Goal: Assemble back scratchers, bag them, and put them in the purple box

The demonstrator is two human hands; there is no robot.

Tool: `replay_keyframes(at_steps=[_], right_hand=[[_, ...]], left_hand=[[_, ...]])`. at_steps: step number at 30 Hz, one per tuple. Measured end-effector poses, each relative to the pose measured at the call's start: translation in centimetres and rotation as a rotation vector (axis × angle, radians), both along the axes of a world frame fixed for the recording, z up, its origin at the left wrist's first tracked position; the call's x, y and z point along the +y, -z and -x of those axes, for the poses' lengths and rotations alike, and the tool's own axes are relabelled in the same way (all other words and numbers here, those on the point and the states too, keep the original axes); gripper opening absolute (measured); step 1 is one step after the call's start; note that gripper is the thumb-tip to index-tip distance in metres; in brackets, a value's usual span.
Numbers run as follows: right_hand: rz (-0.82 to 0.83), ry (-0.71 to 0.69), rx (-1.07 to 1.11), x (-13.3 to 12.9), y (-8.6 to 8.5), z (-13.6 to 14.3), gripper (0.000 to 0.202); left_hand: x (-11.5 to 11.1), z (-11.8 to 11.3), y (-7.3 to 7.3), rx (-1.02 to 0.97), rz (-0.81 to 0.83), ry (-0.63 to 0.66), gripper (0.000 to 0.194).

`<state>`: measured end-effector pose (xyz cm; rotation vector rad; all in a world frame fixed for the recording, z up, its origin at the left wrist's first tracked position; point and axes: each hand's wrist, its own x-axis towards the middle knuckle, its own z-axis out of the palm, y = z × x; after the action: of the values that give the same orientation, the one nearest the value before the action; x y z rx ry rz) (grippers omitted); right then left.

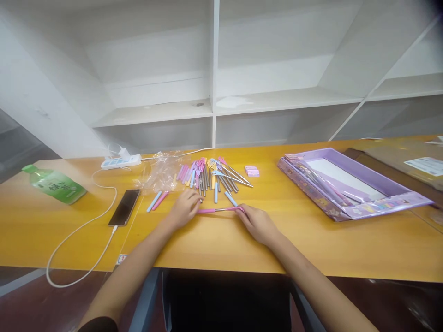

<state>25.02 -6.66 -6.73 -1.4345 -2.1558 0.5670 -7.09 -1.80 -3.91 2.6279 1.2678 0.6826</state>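
Note:
My left hand [185,208] is closed on the left end of a pink stick [206,211] with a short metal section in its middle. At its other end, my right hand [255,222] pinches the pink tip. The stick lies level just above the table, between both hands. Beyond it is a pile of metal rods [206,177] with pink, yellow and blue hand-shaped heads. Several coloured tubes [185,173] lie left of the pile. A blue tube [230,198] rests near my right fingers, and a blue and a pink tube [159,201] lie left of my left hand.
On the left are a green bottle [57,184], a phone [125,207] on a white cable, a power strip [121,161] and clear plastic wrap [161,171]. Small pink blocks [252,171] sit behind. A purple box [391,201] and a cardboard box [398,157] are right.

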Motion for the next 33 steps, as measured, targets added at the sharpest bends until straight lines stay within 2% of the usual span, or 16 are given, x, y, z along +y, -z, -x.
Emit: replay_keyframes(at_steps=[3,6,8,10,14,17,19,21,24,29,31,33], right_hand=[[0.009,-0.020,-0.009,0.0,-0.2,0.1,0.044],[0.013,-0.021,-0.025,0.0,-0.4,0.2,0.044],[0.021,-0.013,-0.025,0.0,-0.5,0.2,0.044],[0.031,-0.011,-0.019,-0.1,-0.5,0.1,0.044],[0.029,-0.015,-0.005,0.0,-0.4,0.0,0.044],[0.014,-0.022,0.003,0.1,-0.3,0.0,0.044],[0.012,-0.030,0.028,0.1,-0.3,0.0,0.043],[0.013,-0.042,0.073,0.1,-0.2,-0.1,0.041],[0.002,-0.049,0.149,0.2,-0.2,-0.1,0.039],[-0.073,-0.030,0.296,0.5,-0.1,-0.4,0.040],[-0.069,0.007,0.397,0.7,-0.1,-0.4,0.042],[-0.010,0.061,0.600,1.0,-0.2,-0.4,0.043]], left_hand=[[2.7,0.8,-1.4,0.084,-0.131,-0.167,0.035],[5.9,0.8,-2.6,0.177,-0.055,-0.256,0.058],[7.5,0.4,-2.9,0.218,0.018,-0.250,0.065],[8.4,0.0,-2.6,0.224,0.054,-0.227,0.060],[8.5,-0.6,-1.9,0.204,0.063,-0.204,0.032],[8.0,-1.2,-2.6,0.170,0.032,-0.204,0.024],[7.7,-1.7,-4.2,0.105,-0.038,-0.184,0.022],[7.5,-2.4,-6.5,0.010,-0.143,-0.128,0.017],[7.0,-3.8,-10.9,-0.170,-0.376,-0.084,0.012],[5.0,-6.4,-18.6,-0.416,-0.624,-0.030,0.014],[3.6,-7.2,-20.4,-0.453,-0.758,-0.017,0.013],[2.0,-7.9,-20.4,-0.455,-0.867,0.034,0.012]])
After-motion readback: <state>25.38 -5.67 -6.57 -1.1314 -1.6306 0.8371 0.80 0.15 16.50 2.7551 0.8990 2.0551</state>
